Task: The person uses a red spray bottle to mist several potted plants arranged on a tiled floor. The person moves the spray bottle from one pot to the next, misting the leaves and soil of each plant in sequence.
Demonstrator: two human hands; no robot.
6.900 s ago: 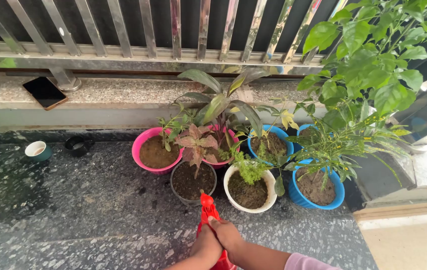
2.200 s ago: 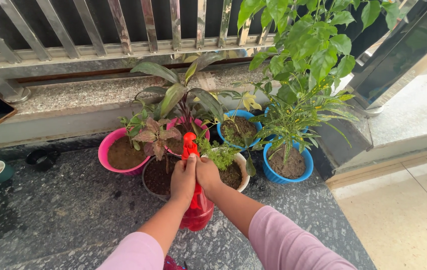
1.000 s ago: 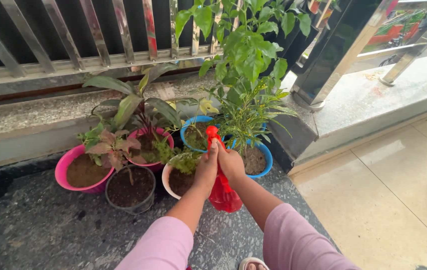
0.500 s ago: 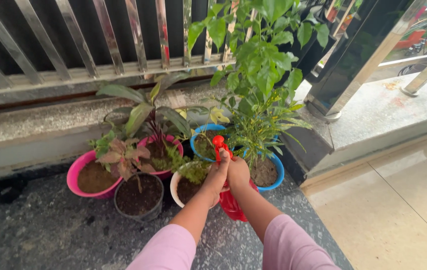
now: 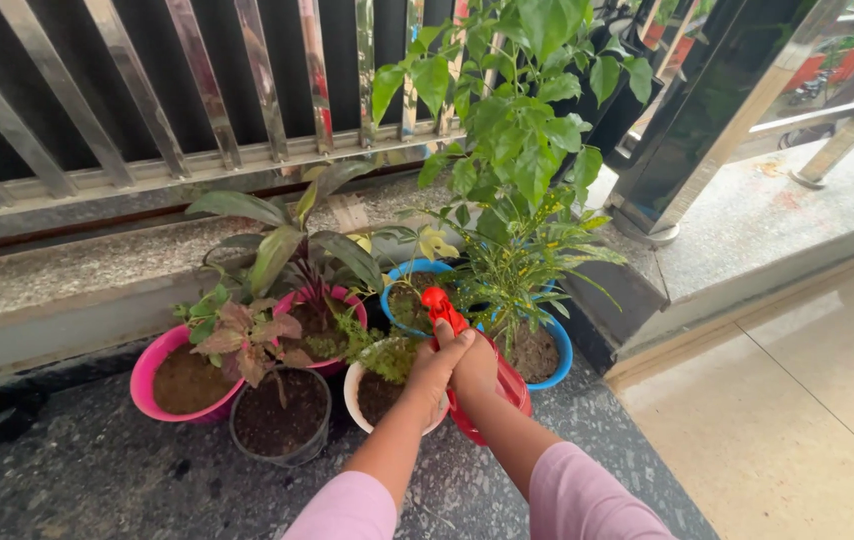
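Both hands grip a red spray bottle [image 5: 507,392] low in the middle of the head view. My left hand [image 5: 434,368] wraps its neck from the left; my right hand [image 5: 475,368] clasps it from the right. The red nozzle [image 5: 437,300] sticks up above my fingers and points toward the blue pots. Just beyond it stands a blue pot [image 5: 550,352] with a spiky yellow-green plant [image 5: 517,262]. Under my left hand sits a white pot [image 5: 355,384] with a small feathery green plant.
A pink pot [image 5: 150,372], a dark grey pot [image 5: 279,452] with reddish leaves, a second pink pot and a second blue pot [image 5: 402,272] crowd the speckled dark floor [image 5: 97,480]. A steel railing [image 5: 147,170] and stone ledge run behind. Beige tiles [image 5: 807,420] lie right.
The spray bottle and both hands have shifted right, from the grey and white pots toward the blue pots, and the bottle now tilts more. My view swung right; the phone and cups left the frame.
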